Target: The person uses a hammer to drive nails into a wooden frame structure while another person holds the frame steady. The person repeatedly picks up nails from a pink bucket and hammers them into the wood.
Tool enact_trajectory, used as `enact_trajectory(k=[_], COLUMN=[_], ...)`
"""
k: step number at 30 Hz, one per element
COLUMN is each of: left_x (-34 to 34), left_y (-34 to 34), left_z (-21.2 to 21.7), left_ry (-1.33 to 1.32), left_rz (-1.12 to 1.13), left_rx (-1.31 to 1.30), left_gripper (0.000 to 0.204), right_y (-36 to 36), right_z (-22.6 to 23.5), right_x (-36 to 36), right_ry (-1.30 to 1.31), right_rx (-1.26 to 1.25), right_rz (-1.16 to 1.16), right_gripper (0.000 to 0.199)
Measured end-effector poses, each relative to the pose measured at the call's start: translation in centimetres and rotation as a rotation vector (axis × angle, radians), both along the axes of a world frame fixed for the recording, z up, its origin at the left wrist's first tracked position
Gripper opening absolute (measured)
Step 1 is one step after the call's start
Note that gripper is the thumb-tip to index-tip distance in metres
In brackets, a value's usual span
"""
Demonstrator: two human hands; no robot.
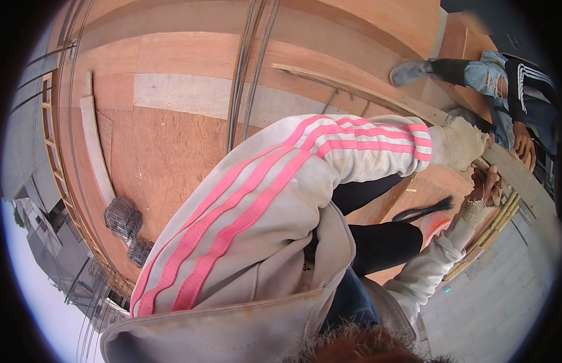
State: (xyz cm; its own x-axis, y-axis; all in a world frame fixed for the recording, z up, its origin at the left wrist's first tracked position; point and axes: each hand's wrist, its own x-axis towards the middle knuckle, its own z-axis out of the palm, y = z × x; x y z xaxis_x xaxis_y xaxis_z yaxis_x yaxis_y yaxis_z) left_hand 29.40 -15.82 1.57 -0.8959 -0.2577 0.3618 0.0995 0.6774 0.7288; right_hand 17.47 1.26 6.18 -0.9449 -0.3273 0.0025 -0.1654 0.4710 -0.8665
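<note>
My left hand [467, 144], in a worn cream knit glove, lies over a long wooden board [523, 178] at the right. Its fingers seem bent around the board, though the far side of the grip is hidden. Just nearer is my right hand [485, 186], its glove leaving the fingertips bare. Those fingers are curled together close to the board's edge; whatever they hold is too small to make out. Both sleeves are white, the left one [365, 142] with pink stripes. A co-worker's bare hand [524, 145] rests by the far side of the same board.
Reddish plywood sheets [172, 157] form the floor. Steel rods [247, 72] cross it. Bundles of wire [123, 219] lie at the left near a wooden ladder-like frame [51, 130]. A dark brush-like tuft [425, 209] sits by my legs. Grey block paving [480, 308] lies below right.
</note>
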Motion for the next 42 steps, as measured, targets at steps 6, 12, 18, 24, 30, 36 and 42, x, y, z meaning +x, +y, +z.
enact_trajectory(k=[6,12,18,24,30,36,42], left_x=[-0.6,-1.6,-2.5,-2.6,-2.5,-2.5,-2.2], left_y=[-0.8,-2.6,-1.3,-1.0,-0.6,0.0,-1.1], left_z=[1.1,1.4,3.2,2.0,0.8,2.1,0.6], left_ry=[-0.148,-0.250,-0.336,-0.289,-0.173,-0.172,-0.116], left_rz=[-0.029,-0.007,-0.085,-0.057,-0.262,-0.157,-0.191], left_rx=[-0.082,-0.122,-0.025,0.044,0.521,0.299,0.390], left_gripper=[0.077,0.076,0.087,0.089,0.074,0.076,0.071], right_y=[-0.5,-4.5,-1.7,-1.5,1.5,8.0,5.5], right_z=[-1.1,-1.4,-1.4,-1.8,-4.4,-5.3,-7.7], right_x=[-1.2,2.0,2.7,2.9,0.7,-3.0,-2.6], right_ry=[0.041,0.186,0.202,0.058,0.189,-0.009,0.036], right_rx=[-0.023,-0.308,-0.319,-0.465,-0.308,-0.233,-0.178], right_rz=[0.089,0.186,0.152,0.169,0.111,-0.014,0.108], right_gripper=[0.047,0.058,0.063,0.061,0.071,0.059,0.054])
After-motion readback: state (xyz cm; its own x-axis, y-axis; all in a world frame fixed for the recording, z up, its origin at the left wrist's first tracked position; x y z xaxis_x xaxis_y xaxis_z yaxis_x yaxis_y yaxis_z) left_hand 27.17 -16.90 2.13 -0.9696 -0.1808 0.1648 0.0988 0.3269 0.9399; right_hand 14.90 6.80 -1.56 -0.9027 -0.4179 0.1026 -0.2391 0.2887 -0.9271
